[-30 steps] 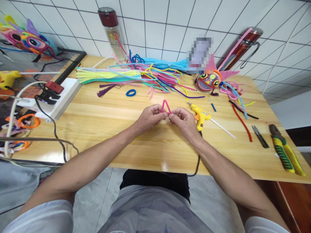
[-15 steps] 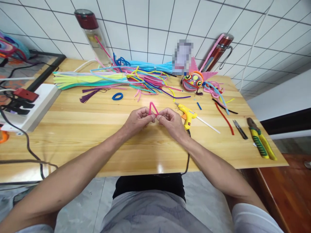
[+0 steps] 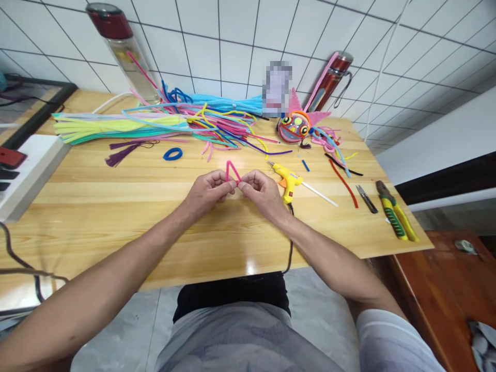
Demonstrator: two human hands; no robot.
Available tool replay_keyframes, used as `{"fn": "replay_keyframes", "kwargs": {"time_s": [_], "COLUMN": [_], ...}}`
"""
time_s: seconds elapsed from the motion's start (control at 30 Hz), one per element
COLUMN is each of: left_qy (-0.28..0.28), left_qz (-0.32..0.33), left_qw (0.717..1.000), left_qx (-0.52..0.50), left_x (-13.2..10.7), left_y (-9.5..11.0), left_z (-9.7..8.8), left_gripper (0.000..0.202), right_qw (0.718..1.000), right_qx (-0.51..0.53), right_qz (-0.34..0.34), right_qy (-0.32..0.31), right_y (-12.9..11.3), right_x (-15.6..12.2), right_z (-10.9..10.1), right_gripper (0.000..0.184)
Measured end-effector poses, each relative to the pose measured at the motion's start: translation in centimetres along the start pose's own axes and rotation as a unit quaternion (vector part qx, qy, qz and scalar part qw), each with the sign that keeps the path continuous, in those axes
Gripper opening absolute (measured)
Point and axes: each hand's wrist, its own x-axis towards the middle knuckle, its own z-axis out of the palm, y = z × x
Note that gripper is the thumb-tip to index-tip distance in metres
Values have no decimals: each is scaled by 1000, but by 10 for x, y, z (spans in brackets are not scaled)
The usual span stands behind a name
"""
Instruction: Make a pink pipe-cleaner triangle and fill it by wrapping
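A bright pink pipe cleaner (image 3: 233, 169), bent into a narrow triangle with its point away from me, is held over the table. My left hand (image 3: 212, 192) pinches its left lower corner between thumb and fingers. At the right lower corner, my right hand (image 3: 260, 192) grips it the same way, the two thumbs close together. The fingertips partly hide the lower side. Just right of my right hand lies a yellow hot glue gun (image 3: 289, 180) with a white glue stick in its back. A coiled blue ring (image 3: 172, 154) rests beyond my left hand.
Bundles of coloured pipe cleaners (image 3: 127, 128) lie along the back, near a clear bottle (image 3: 129, 57) and a red flask (image 3: 331, 80). A decorated fish-like figure (image 3: 294, 126) sits back right. Snips (image 3: 366, 199) and pliers (image 3: 396, 212) lie right; a power strip (image 3: 36, 170) stands left.
The view has shifted, so the table's things appear farther left. Both hands keep their pinch on the pink pipe cleaner, whose triangle shape looks the same.
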Motion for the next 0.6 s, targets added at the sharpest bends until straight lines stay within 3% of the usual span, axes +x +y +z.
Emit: {"fn": "replay_keyframes", "kwargs": {"time_s": [0.33,0.6], "left_qy": [11,40], "left_qz": [0,-18], "left_qw": [999,998], "left_qx": [32,37], "left_x": [-1,9], "left_y": [9,33], "left_z": [0,-28], "left_gripper": [39,36], "right_qw": [1000,999], "right_qx": [-27,-37], "right_qz": [1,-18], "right_qy": [-5,11], "right_y": [3,2], "right_x": [1,0], "right_z": [-2,-2], "right_gripper": [22,26]}}
